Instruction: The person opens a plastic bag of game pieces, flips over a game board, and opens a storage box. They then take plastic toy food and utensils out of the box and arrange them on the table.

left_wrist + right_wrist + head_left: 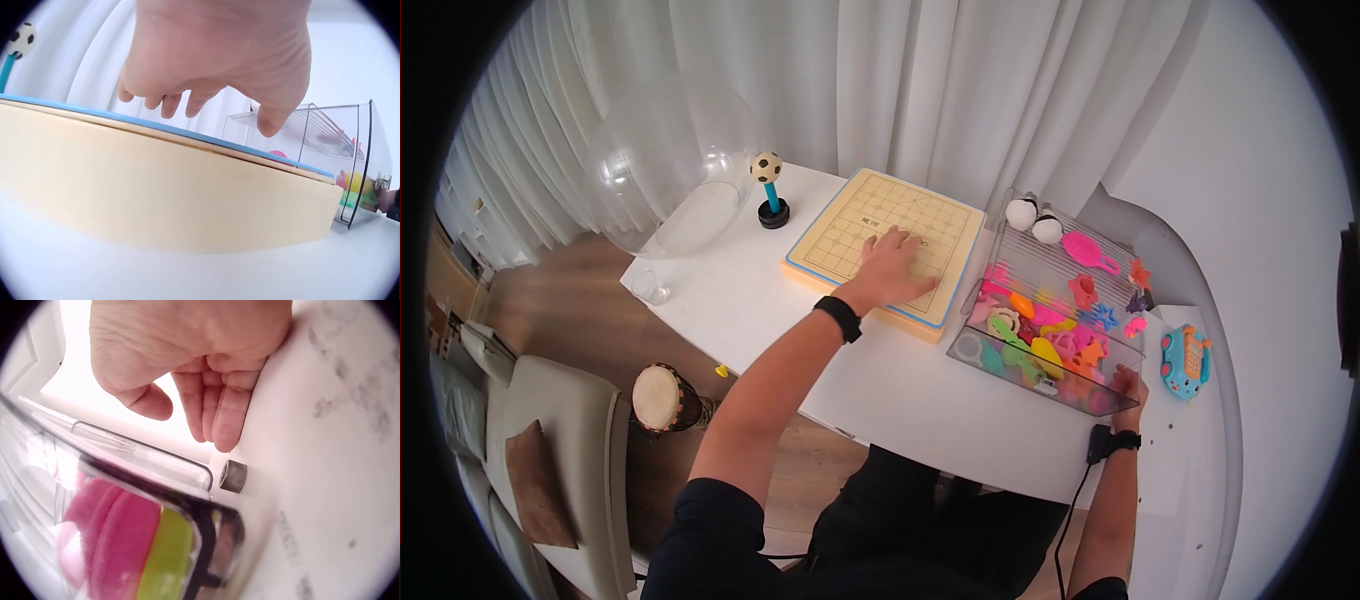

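Note:
My left hand (890,268) is spread over the top of a Chinese chess board box (845,215), fingers pointing to its far side. In the left wrist view the box's cream side wall (156,194) and blue lid edge run below that hand. My right hand (1130,388) is beside the right end of a clear plastic bin (1112,404) full of colourful toys. The right wrist view shows the right hand's fingers (228,419) loosely bent and the thumb apart, with nothing between them. A small grey cylinder (234,476) lies just past the fingertips.
Behind the bin's toys, white balls (1021,213) and a pink hairbrush (1088,252) lie on a ribbed clear lid. A blue toy phone (1186,362) sits at the right. A football-topped stand (772,195) and a large transparent balloon (670,165) are at the left.

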Demonstrator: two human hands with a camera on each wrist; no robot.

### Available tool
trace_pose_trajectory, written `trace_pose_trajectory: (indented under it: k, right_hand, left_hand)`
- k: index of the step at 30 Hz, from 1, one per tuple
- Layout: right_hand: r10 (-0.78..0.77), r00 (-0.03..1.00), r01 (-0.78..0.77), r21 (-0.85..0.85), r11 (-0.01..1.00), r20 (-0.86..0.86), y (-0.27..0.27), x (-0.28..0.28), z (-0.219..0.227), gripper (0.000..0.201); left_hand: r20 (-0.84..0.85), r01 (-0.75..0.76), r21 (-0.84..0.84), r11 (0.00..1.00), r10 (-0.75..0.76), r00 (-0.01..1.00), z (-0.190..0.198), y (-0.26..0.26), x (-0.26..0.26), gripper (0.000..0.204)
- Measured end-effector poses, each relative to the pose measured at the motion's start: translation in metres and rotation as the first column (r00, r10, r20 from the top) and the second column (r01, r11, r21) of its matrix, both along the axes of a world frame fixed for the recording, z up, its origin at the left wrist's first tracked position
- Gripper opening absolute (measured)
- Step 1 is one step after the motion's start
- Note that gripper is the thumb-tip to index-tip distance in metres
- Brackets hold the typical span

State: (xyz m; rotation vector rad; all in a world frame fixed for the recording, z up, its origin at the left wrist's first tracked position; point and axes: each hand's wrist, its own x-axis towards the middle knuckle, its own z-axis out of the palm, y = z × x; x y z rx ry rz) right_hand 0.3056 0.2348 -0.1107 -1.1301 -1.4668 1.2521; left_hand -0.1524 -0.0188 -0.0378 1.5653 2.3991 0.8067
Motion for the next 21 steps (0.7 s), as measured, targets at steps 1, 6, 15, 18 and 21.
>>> trace_pose_trajectory:
  k: [1, 6, 15, 18, 21]
  right_hand:
    - [0.0, 1.0, 0.0, 0.002, 1.0, 0.001, 0.0, 0.0, 0.0, 0.047]
    - [0.021, 0.998, -0.024, -0.042, 0.999, -0.061, 0.003, 0.001, -0.002, 0.047]
    - [0.093, 0.958, -0.131, -0.127, 0.983, -0.271, 0.011, 0.011, -0.008, 0.045]
    - [-0.118, 0.951, 0.052, -0.228, 0.972, -0.287, 0.008, 0.013, 0.011, 0.044]
    - [-0.219, 0.965, 0.215, -0.044, 0.976, -0.144, 0.01, 0.029, 0.035, 0.039]
  left_hand:
    - [-0.086, -0.008, 0.03, 1.0, 0.011, 0.996, -0.004, 0.008, 0.006, 0.083]
    - [-0.175, -0.013, 0.039, 0.999, 0.019, 0.984, -0.011, 0.018, 0.014, 0.079]
    - [-0.254, -0.443, 0.057, 0.895, 0.442, 0.86, -0.031, -0.024, -0.068, 0.07]
    - [-0.276, -0.582, 0.024, 0.813, 0.565, 0.778, -0.035, -0.035, -0.083, 0.07]
    - [-0.286, -0.645, -0.044, 0.763, 0.61, 0.74, -0.037, -0.041, -0.091, 0.073]
